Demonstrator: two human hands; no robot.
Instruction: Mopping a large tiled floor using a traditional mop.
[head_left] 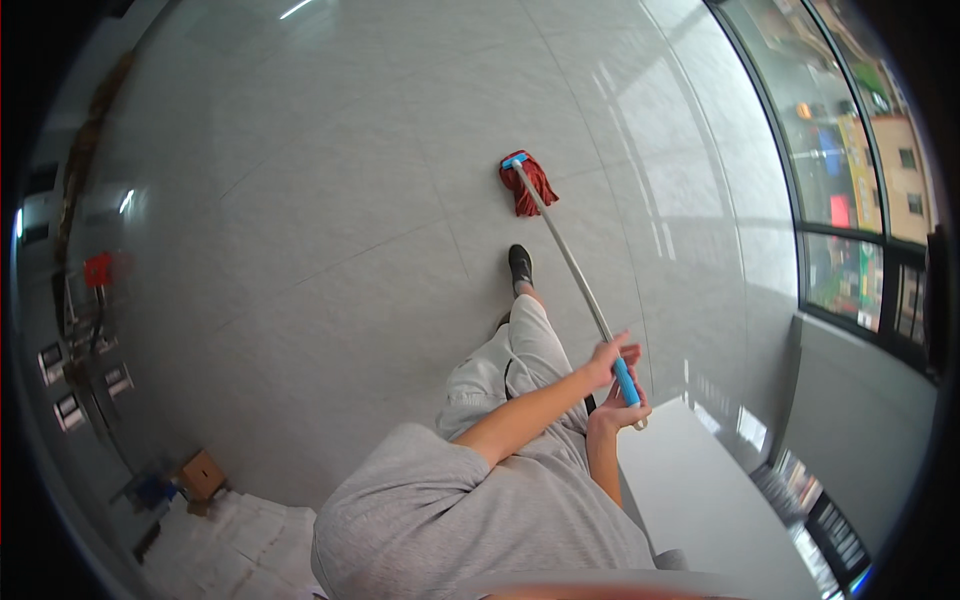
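Note:
A mop with dark red strands (529, 188) under a blue head clamp lies against the grey floor, ahead of my feet. Its slim metal pole (572, 263) slants back toward my right side and ends in a blue grip (626, 382). My left hand (606, 362) reaches across my body and is on the pole just above the grip, its fingers loosely curled with some stretched past it. Lower down, my right hand (612, 412) is closed around the blue grip near its end, palm partly turned up.
Close on my right stands a white flat-topped piece of furniture (700, 490). Beyond it are tall dark-framed windows (800, 200). At lower left, a brown box (202, 474) sits next to a pale covered surface (240, 545). My black shoe (520, 265) is on the tiled floor (330, 200).

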